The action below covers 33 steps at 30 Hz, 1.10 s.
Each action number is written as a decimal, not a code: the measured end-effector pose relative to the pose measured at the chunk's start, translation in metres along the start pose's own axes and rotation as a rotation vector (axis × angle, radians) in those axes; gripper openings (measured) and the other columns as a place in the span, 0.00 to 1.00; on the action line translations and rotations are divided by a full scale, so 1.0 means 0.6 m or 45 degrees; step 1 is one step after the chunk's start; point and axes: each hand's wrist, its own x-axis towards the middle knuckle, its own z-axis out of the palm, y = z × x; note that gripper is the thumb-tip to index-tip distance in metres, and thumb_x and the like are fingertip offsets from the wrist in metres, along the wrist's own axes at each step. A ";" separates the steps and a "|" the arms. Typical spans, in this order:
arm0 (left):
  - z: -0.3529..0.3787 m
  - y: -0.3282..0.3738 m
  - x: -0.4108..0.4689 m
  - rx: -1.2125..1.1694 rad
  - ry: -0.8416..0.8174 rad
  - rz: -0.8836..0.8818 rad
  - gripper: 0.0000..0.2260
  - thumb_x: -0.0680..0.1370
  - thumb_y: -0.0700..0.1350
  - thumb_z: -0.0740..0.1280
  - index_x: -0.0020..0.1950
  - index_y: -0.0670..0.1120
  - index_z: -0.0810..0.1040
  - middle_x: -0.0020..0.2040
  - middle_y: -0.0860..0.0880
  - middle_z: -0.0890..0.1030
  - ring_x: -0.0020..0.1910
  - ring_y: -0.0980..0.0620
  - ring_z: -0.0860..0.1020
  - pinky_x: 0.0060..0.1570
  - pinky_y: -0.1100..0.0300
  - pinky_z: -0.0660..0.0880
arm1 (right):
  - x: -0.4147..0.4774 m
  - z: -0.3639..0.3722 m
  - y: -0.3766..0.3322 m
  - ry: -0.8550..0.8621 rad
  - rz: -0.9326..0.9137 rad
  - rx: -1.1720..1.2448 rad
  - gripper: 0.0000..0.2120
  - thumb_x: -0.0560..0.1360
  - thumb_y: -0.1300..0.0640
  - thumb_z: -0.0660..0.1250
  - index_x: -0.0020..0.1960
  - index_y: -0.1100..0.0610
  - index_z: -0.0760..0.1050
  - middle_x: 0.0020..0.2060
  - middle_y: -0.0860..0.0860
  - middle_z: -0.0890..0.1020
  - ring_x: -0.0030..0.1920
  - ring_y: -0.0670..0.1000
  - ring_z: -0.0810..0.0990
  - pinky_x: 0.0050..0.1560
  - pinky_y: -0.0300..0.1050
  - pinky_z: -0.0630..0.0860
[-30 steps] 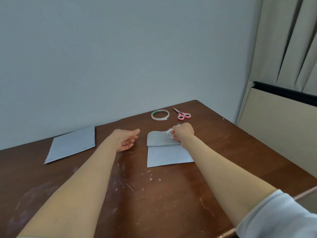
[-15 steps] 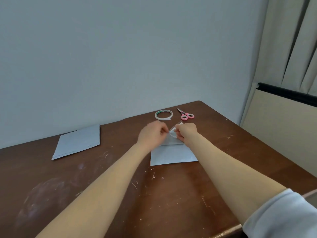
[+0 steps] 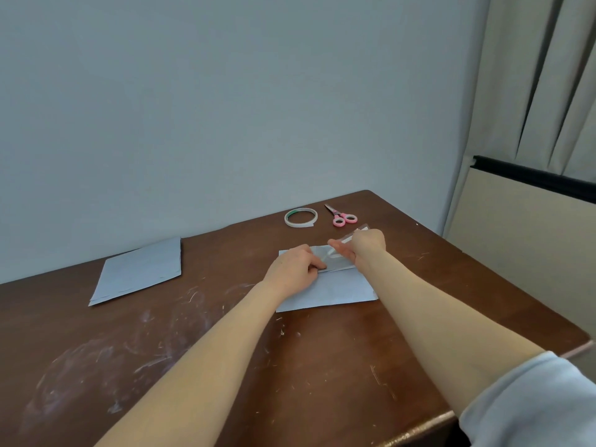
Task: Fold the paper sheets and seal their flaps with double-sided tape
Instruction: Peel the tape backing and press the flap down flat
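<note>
The left hand (image 3: 295,272) rests on a pale blue-grey paper sheet (image 3: 338,291) that lies flat on the scratched dark brown wooden counter (image 3: 225,366). Its fingers are curled. Thumb and fingertips pinch the near end of a thin whitish strip of tape (image 3: 328,255) right at the edge of the sheet's folded-over flap (image 3: 342,264). Whether they catch the flap as well cannot be told.

The right hand (image 3: 366,246) is just to the right of the left hand and a little farther from the person. Its fingers are bunched around the other end of the strip of tape, and a short length pokes out beyond its knuckles. Between the two hands the strip runs straight and slanted, close over the flap. The flap lies under both hands. The rest of the paper sheet reaches from the hands towards the person, partly under the left wrist.

Beyond the left hand a white ring-shaped roll of double-sided tape (image 3: 300,218) lies flat on the counter. Just to its right, beyond the right hand, is a small pair of pink-handled scissors (image 3: 342,218) with the blades closed. Well to the left of the left hand a neat stack (image 3: 138,272) of the same pale sheets lies apart from everything else.

Both forearms are bare, and a pale rolled-up sleeve (image 3: 532,401) shows on the right arm. A plain grey-blue wall (image 3: 225,108) stands past the hands. A beige curtain (image 3: 532,75) hangs off to the right of the right hand.
</note>
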 end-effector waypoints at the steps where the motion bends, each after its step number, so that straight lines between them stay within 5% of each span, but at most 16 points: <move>1: 0.000 0.000 0.000 -0.007 -0.001 -0.001 0.15 0.79 0.40 0.60 0.60 0.51 0.81 0.57 0.50 0.77 0.54 0.51 0.76 0.55 0.56 0.73 | -0.006 -0.011 -0.004 0.029 -0.011 -0.087 0.31 0.81 0.37 0.45 0.68 0.58 0.72 0.61 0.53 0.79 0.56 0.51 0.80 0.35 0.37 0.67; 4: -0.001 0.001 0.001 0.001 -0.006 0.002 0.15 0.79 0.40 0.60 0.61 0.51 0.81 0.58 0.50 0.77 0.55 0.52 0.76 0.56 0.58 0.73 | -0.002 -0.031 0.000 0.055 0.004 -0.224 0.20 0.83 0.48 0.51 0.71 0.53 0.68 0.63 0.53 0.76 0.60 0.52 0.78 0.48 0.39 0.70; 6: -0.001 0.001 0.002 0.017 -0.005 0.005 0.15 0.79 0.40 0.59 0.61 0.51 0.80 0.59 0.50 0.76 0.56 0.52 0.76 0.57 0.58 0.73 | 0.017 -0.029 0.014 -0.042 -0.185 -0.282 0.24 0.80 0.59 0.61 0.74 0.51 0.61 0.70 0.51 0.69 0.64 0.51 0.74 0.50 0.40 0.72; 7: -0.001 0.001 0.002 0.024 -0.004 0.004 0.15 0.79 0.40 0.59 0.61 0.51 0.80 0.59 0.50 0.76 0.56 0.52 0.76 0.57 0.58 0.73 | 0.023 -0.036 0.021 -0.067 -0.155 -0.031 0.27 0.78 0.62 0.63 0.74 0.53 0.60 0.73 0.51 0.66 0.66 0.52 0.73 0.51 0.39 0.74; 9: 0.000 0.002 0.002 0.035 -0.005 -0.001 0.15 0.80 0.40 0.59 0.61 0.51 0.80 0.59 0.51 0.76 0.56 0.52 0.76 0.57 0.58 0.73 | 0.038 -0.047 0.011 -0.115 0.208 0.974 0.18 0.77 0.66 0.62 0.66 0.60 0.68 0.70 0.57 0.71 0.61 0.55 0.78 0.51 0.39 0.78; 10: 0.000 0.002 0.002 0.040 -0.008 -0.004 0.15 0.80 0.40 0.59 0.61 0.51 0.80 0.59 0.51 0.76 0.56 0.52 0.76 0.57 0.58 0.73 | 0.043 -0.050 0.017 -0.033 0.152 1.158 0.15 0.78 0.68 0.61 0.64 0.64 0.71 0.65 0.61 0.76 0.57 0.56 0.80 0.48 0.40 0.80; 16: -0.001 0.004 0.003 0.070 -0.020 0.000 0.16 0.80 0.40 0.59 0.62 0.52 0.80 0.59 0.51 0.76 0.56 0.52 0.76 0.56 0.58 0.74 | 0.037 -0.079 0.011 0.270 0.033 1.113 0.06 0.81 0.62 0.61 0.55 0.61 0.76 0.44 0.54 0.81 0.37 0.47 0.81 0.37 0.33 0.77; 22: -0.001 0.003 0.002 0.084 -0.033 -0.001 0.15 0.79 0.41 0.59 0.61 0.51 0.80 0.59 0.51 0.76 0.56 0.52 0.76 0.56 0.57 0.73 | 0.039 -0.095 0.007 0.436 -0.130 0.874 0.06 0.81 0.55 0.61 0.51 0.57 0.73 0.44 0.51 0.77 0.44 0.50 0.75 0.45 0.42 0.71; 33: -0.005 0.011 -0.001 0.085 -0.093 -0.008 0.18 0.79 0.40 0.57 0.67 0.50 0.74 0.61 0.49 0.75 0.58 0.50 0.75 0.59 0.57 0.72 | 0.020 -0.074 0.029 0.248 -0.263 0.581 0.05 0.79 0.56 0.64 0.49 0.56 0.78 0.43 0.50 0.78 0.42 0.49 0.74 0.43 0.41 0.70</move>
